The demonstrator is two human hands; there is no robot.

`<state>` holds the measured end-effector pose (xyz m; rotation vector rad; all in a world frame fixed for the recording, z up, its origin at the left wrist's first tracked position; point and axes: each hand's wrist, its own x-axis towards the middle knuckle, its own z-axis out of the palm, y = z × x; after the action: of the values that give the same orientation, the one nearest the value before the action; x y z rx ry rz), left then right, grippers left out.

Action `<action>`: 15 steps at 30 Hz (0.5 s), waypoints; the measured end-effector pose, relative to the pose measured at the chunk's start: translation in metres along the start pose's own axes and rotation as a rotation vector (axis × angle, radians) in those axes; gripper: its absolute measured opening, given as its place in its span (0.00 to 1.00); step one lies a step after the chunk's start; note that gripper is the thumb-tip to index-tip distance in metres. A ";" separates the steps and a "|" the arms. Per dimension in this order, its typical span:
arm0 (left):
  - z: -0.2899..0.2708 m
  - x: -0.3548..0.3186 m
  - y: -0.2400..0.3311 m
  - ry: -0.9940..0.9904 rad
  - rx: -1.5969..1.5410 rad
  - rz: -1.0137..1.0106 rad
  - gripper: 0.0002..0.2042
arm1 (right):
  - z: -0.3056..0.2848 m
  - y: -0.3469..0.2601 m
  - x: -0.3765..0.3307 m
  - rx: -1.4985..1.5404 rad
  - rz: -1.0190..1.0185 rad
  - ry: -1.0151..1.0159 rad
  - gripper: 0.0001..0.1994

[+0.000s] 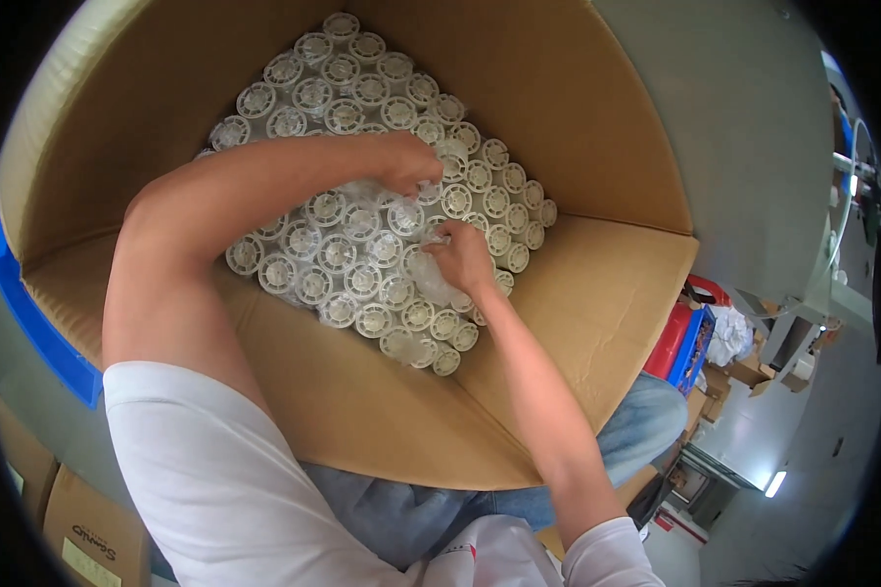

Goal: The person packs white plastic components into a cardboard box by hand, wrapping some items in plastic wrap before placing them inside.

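Rows of round white plastic parts with spoked ends (336,252) stand packed in a large open cardboard box (607,284). Clear plastic film (431,276) lies crumpled over part of them. My left hand (408,164) reaches across the middle of the rows, its fingers closed on the film, above the parts. Below it and to the right, my right hand (467,256) pinches another bunch of the same film between thumb and fingers. The undersides of the parts are hidden by their tops.
The box's near flap (382,401) folds down toward my lap. Tall cardboard walls rise at the far side. A blue edge (44,313) shows at the left. On the right are a red bin (668,340) and a blue crate (693,347). Another cardboard box (93,528) stands at lower left.
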<state>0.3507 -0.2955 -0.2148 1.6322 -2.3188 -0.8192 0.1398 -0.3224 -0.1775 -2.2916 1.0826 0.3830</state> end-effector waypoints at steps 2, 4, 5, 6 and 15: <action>0.001 0.002 0.001 -0.001 -0.024 0.008 0.18 | -0.012 0.003 0.002 0.024 -0.037 -0.015 0.15; 0.004 -0.001 0.000 -0.011 -0.053 0.001 0.18 | -0.025 0.000 0.006 0.056 -0.082 -0.043 0.13; 0.002 0.003 -0.002 -0.055 -0.051 -0.027 0.17 | -0.035 -0.001 0.009 0.311 -0.067 -0.078 0.12; 0.001 0.010 -0.002 -0.095 -0.052 -0.049 0.16 | -0.046 -0.001 0.008 0.561 -0.044 -0.109 0.11; -0.034 0.031 -0.003 -0.245 -0.211 0.053 0.15 | -0.043 -0.023 -0.011 0.274 -0.011 0.073 0.20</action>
<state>0.3575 -0.3357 -0.1929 1.4462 -2.3225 -1.2659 0.1515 -0.3302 -0.1298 -2.0805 1.0849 0.1366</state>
